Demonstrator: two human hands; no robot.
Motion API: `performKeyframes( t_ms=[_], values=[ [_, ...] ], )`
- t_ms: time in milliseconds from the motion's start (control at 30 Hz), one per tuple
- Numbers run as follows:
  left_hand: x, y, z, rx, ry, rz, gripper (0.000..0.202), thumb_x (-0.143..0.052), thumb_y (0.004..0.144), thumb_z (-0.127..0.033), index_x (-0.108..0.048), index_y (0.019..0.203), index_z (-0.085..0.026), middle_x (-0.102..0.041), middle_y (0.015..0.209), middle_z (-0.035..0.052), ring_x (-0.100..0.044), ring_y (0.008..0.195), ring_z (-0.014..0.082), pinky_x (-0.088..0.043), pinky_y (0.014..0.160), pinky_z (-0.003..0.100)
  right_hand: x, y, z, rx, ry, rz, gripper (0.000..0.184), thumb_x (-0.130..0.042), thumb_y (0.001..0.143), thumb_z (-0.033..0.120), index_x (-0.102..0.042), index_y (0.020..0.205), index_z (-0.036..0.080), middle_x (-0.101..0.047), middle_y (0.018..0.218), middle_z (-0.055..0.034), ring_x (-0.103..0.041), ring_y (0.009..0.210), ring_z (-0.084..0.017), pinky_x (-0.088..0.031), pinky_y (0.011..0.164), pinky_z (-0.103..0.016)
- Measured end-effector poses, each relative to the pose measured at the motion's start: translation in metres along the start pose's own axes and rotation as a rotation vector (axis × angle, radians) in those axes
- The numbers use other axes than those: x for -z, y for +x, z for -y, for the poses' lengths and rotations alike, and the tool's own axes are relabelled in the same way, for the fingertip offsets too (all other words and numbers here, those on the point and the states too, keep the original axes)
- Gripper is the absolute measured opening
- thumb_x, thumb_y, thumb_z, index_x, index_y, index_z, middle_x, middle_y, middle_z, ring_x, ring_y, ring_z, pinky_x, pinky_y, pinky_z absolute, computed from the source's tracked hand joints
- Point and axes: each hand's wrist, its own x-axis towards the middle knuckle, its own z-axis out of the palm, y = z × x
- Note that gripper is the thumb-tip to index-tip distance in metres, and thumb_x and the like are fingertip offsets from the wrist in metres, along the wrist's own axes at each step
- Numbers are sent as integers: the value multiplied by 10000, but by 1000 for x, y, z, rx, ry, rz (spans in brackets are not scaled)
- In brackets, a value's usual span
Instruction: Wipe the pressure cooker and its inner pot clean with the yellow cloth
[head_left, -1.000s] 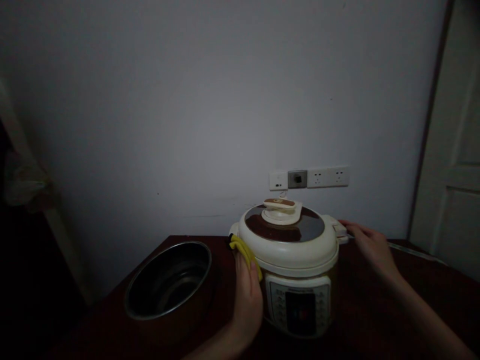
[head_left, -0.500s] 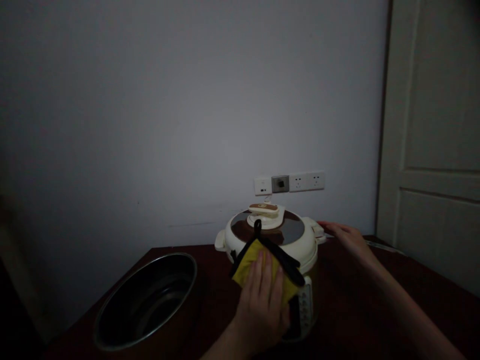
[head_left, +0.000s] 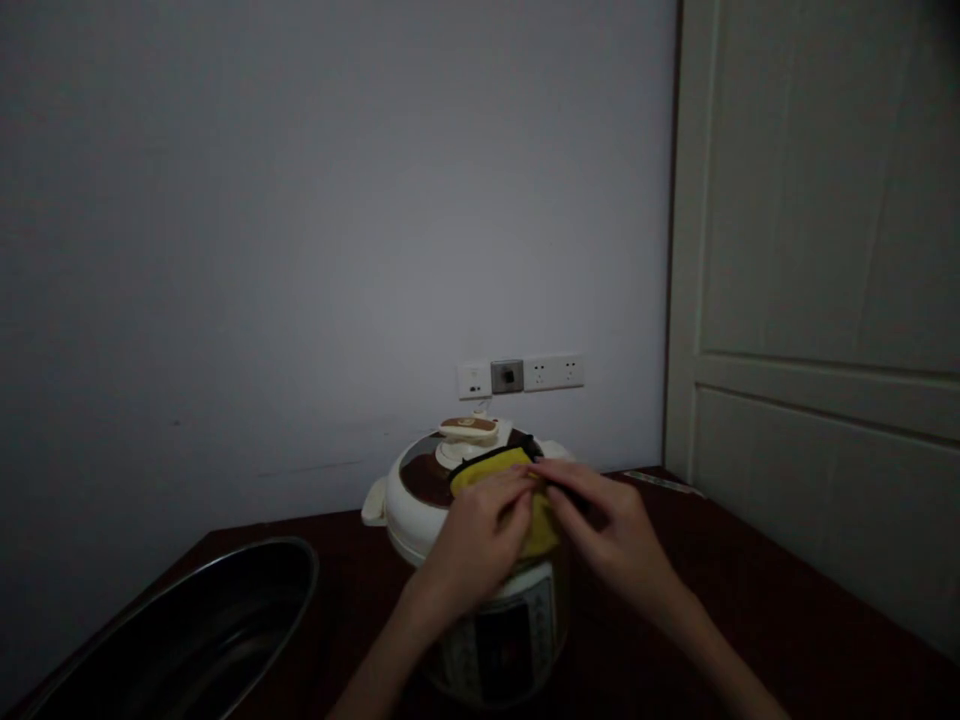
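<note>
A cream electric pressure cooker with a brown lid top and a cream knob stands on the dark red table. A yellow cloth with black edging lies over the lid's right front. My left hand rests on the cloth with fingers curled on it. My right hand meets it from the right, its fingers pinching the cloth's black edge.
A steel inner pot sits on the table at the lower left. A row of wall sockets is behind the cooker. A white door fills the right side. A thin light object lies at the table's back right.
My right hand left the cooker's right handle and came to the cloth. My left hand moved the cloth from the cooker's left side up onto the lid. The view swung right.
</note>
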Motion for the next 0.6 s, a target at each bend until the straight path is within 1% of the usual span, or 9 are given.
performKeyframes(
  t_ms=[100,167,233,267,300,367,433,533,600],
  values=[
    [29,3,7,239,-277,-123,289,-454,847,-290,-701,852,-141,-721,876,75,-663,850,186,-510,810,312,-22,-5,13,108,-148,139,440,-439,882,278,-459,1313,192,-513,1314,-91,-477,1191,-205,-408,993,-410],
    [48,-2,20,371,-353,-275,318,-465,830,-345,-693,824,-125,-716,734,68,-671,710,191,-532,710,310,-33,-6,15,94,-296,181,475,-432,887,332,-430,1341,191,-464,1357,-105,-434,1222,-244,-384,1000,-460],
    [65,-10,40,407,-300,-484,319,-490,802,-382,-684,815,-129,-713,745,64,-669,713,196,-527,721,313,-39,-7,16,41,-431,196,466,-431,882,393,-472,1315,226,-463,1358,-106,-443,1200,-283,-389,969,-506],
    [72,-14,53,410,-235,-598,317,-499,787,-391,-679,805,-131,-712,765,67,-667,741,203,-523,739,318,-40,-8,17,13,-482,202,461,-428,879,415,-486,1304,245,-460,1361,-103,-448,1190,-297,-393,952,-522],
    [77,-17,66,418,-153,-678,315,-503,773,-394,-676,801,-133,-710,792,72,-662,781,210,-513,768,325,-40,-8,17,-16,-523,207,461,-423,877,431,-492,1299,259,-452,1368,-102,-447,1188,-309,-396,938,-533],
    [83,-24,93,457,-11,-703,328,-476,764,-387,-674,842,-137,-703,891,87,-645,878,225,-487,830,340,-38,-8,13,-81,-576,202,476,-398,883,444,-480,1311,251,-418,1392,-111,-406,1226,-333,-381,939,-553],
    [84,-29,117,530,118,-648,354,-457,749,-374,-671,905,-139,-691,962,95,-623,943,243,-463,868,359,-36,-8,1,-136,-585,183,513,-357,896,450,-454,1333,200,-365,1422,-133,-297,1304,-346,-322,989,-566],
    [79,-35,145,618,194,-546,410,-425,735,-358,-656,991,-135,-679,1006,105,-618,945,256,-463,859,369,-34,-4,-33,-206,-485,181,591,-257,918,457,-401,1357,88,-289,1454,-164,-132,1374,-303,-210,1081,-519],
    [75,-36,160,639,197,-500,438,-388,735,-337,-646,1017,-123,-674,1020,117,-622,928,254,-463,852,363,-33,1,-61,-285,-374,188,639,-223,915,467,-398,1345,28,-312,1438,-186,-125,1376,-291,-167,1101,-502]
  ],
)
